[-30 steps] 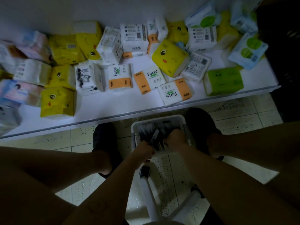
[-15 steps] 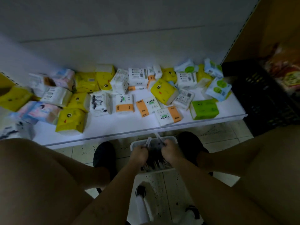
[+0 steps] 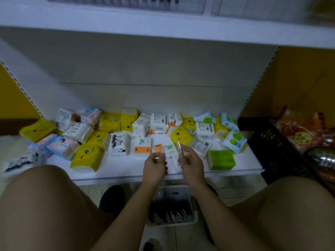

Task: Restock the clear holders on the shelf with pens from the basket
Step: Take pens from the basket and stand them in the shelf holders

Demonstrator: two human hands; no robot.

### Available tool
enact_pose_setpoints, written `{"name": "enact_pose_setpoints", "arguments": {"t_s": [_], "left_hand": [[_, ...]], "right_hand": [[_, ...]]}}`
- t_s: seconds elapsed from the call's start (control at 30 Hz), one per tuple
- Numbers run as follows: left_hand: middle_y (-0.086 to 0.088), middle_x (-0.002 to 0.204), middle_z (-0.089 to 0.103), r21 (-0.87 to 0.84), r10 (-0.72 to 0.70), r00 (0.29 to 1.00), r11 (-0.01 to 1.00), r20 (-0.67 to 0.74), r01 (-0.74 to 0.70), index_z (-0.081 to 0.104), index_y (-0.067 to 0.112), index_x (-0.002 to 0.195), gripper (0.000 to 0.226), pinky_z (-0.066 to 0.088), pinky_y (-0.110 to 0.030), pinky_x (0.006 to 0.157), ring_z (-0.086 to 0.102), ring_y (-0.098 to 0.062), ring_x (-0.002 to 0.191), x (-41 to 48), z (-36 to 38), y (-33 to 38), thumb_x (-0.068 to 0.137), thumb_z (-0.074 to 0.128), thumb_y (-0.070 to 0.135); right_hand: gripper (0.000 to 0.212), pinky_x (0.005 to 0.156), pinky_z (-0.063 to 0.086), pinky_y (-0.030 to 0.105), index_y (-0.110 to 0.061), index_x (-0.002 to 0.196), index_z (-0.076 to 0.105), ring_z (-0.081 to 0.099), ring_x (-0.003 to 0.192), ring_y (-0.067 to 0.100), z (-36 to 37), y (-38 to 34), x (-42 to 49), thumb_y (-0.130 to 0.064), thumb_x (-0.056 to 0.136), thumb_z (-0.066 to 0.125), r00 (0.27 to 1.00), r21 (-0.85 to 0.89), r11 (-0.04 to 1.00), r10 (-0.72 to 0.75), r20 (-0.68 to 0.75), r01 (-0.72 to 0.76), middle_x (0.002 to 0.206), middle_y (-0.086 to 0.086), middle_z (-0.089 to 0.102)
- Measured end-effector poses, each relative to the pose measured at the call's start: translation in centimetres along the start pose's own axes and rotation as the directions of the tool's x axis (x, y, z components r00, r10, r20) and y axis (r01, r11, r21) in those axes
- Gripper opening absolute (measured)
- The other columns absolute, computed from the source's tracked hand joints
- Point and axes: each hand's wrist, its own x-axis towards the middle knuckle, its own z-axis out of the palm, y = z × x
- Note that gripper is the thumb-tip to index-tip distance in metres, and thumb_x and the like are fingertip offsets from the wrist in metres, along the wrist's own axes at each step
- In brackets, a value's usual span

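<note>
A white basket [image 3: 194, 221] with several dark pens [image 3: 170, 209] stands on the floor between my feet. Both hands are raised above it, in front of the low shelf. My right hand [image 3: 191, 164] grips pens [image 3: 179, 148] that point upward. My left hand [image 3: 155, 164] has curled fingers pinching something small, too blurred to name. The clear holders [image 3: 126, 4] sit on the upper shelf at the top edge, blurred.
The low white shelf [image 3: 126, 171] holds several tissue packs [image 3: 87, 156] in yellow, white, green and pink. A black crate [image 3: 275, 149] with snack bags stands at the right. My bare knees frame the view, and a white stool [image 3: 154, 241] is below me.
Both hands have lifted out of the basket to shelf height, the right one carrying pens. My view has tilted up, bringing the upper shelf into sight.
</note>
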Motion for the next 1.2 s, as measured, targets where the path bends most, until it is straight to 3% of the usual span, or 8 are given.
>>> {"name": "enact_pose_setpoints", "arguments": {"t_s": [0.27, 0.33, 0.43, 0.57, 0.7, 0.83, 1.0, 1.2], "left_hand": [[-0.001, 0.078, 0.063, -0.092, 0.228, 0.973, 0.969, -0.013, -0.229, 0.065, 0.019, 0.089, 0.013, 0.048, -0.025, 0.050, 0.057, -0.009, 0.051, -0.6, -0.1, 7.5, 0.093, 0.061, 0.030], [-0.002, 0.081, 0.068, -0.122, 0.279, 0.960, 0.953, -0.002, -0.277, 0.067, 0.021, 0.085, 0.011, 0.055, -0.026, 0.057, 0.065, -0.009, 0.062, -1.0, -0.1, 9.7, 0.092, 0.062, 0.027], [0.000, 0.074, 0.070, -0.091, 0.372, 0.927, 0.926, 0.039, -0.367, 0.070, 0.019, 0.081, 0.016, 0.056, -0.027, 0.064, 0.067, -0.011, 0.070, -1.8, -0.3, 13.3, 0.092, 0.064, 0.028], [-0.006, 0.078, 0.069, -0.031, 0.479, 0.871, 0.878, 0.108, -0.478, 0.071, 0.011, 0.093, 0.015, 0.052, -0.024, 0.064, 0.063, -0.011, 0.068, -3.2, -0.5, 18.6, 0.092, 0.063, 0.023], [-0.002, 0.087, 0.069, -0.065, 0.597, 0.791, 0.802, 0.133, -0.594, 0.067, 0.008, 0.100, 0.013, 0.058, -0.037, 0.074, 0.071, -0.015, 0.072, -4.6, -1.2, 23.9, 0.092, 0.064, 0.017], [-0.001, 0.088, 0.068, -0.027, 0.725, 0.671, 0.682, 0.154, -0.731, 0.061, 0.024, 0.116, 0.026, 0.059, -0.042, 0.074, 0.073, -0.016, 0.074, -5.8, -2.1, 28.3, 0.092, 0.064, 0.017], [-0.001, 0.090, 0.069, 0.090, 0.792, 0.587, 0.581, 0.168, -0.809, 0.064, 0.030, 0.113, 0.025, 0.059, -0.043, 0.077, 0.069, -0.013, 0.082, -6.7, -2.8, 32.8, 0.090, 0.065, 0.018], [-0.001, 0.096, 0.065, 0.164, 0.819, 0.555, 0.533, 0.148, -0.830, 0.061, 0.024, 0.107, 0.024, 0.060, -0.032, 0.069, 0.067, -0.014, 0.078, -5.9, -3.3, 37.3, 0.087, 0.069, 0.013]], "right_hand": [[0.021, 0.063, 0.050, 0.028, -0.043, 0.078, 0.066, 0.058, 0.066, 0.006, -1.7, -8.0, 0.7, -0.034, 0.095, 0.058, 0.973, 0.074, 0.973, -0.213, -0.084, 0.220, 0.069, -0.005, 0.063], [0.021, 0.065, 0.047, 0.020, -0.039, 0.075, 0.067, 0.059, 0.068, 0.000, -2.3, -9.8, 1.1, -0.033, 0.094, 0.060, 0.957, 0.048, 0.959, -0.274, -0.092, 0.279, 0.075, -0.004, 0.067], [0.009, 0.074, 0.047, 0.016, -0.027, 0.091, 0.072, 0.064, 0.084, 0.002, -3.4, -12.5, 1.6, -0.025, 0.092, 0.064, 0.936, 0.044, 0.936, -0.346, -0.063, 0.349, 0.090, -0.006, 0.071], [0.014, 0.064, 0.045, 0.010, -0.030, 0.086, 0.065, 0.060, 0.069, -0.005, -5.1, -17.0, 1.4, -0.019, 0.093, 0.062, 0.866, -0.036, 0.866, -0.500, -0.015, 0.499, 0.076, -0.015, 0.066], [0.026, 0.071, 0.052, 0.039, -0.037, 0.109, 0.057, 0.059, 0.073, 0.014, -7.0, -21.7, 1.4, -0.018, 0.093, 0.062, 0.823, 0.017, 0.824, -0.567, 0.030, 0.567, 0.075, -0.005, 0.056], [0.054, 0.071, 0.055, 0.033, -0.054, 0.121, 0.051, 0.063, 0.074, 0.013, -8.7, -26.2, 1.5, -0.012, 0.090, 0.065, 0.738, 0.031, 0.739, -0.674, 0.042, 0.673, 0.077, -0.004, 0.060], [0.047, 0.070, 0.058, 0.030, -0.054, 0.111, 0.056, 0.065, 0.069, 0.007, -9.3, -31.2, 1.9, -0.017, 0.086, 0.071, 0.673, -0.037, 0.672, -0.739, 0.030, 0.739, 0.087, -0.020, 0.062], [0.046, 0.065, 0.049, 0.015, -0.043, 0.117, 0.057, 0.059, 0.069, 0.000, -9.2, -35.0, 3.1, -0.016, 0.084, 0.073, 0.626, -0.068, 0.625, -0.780, -0.003, 0.778, 0.088, -0.010, 0.059]]}}
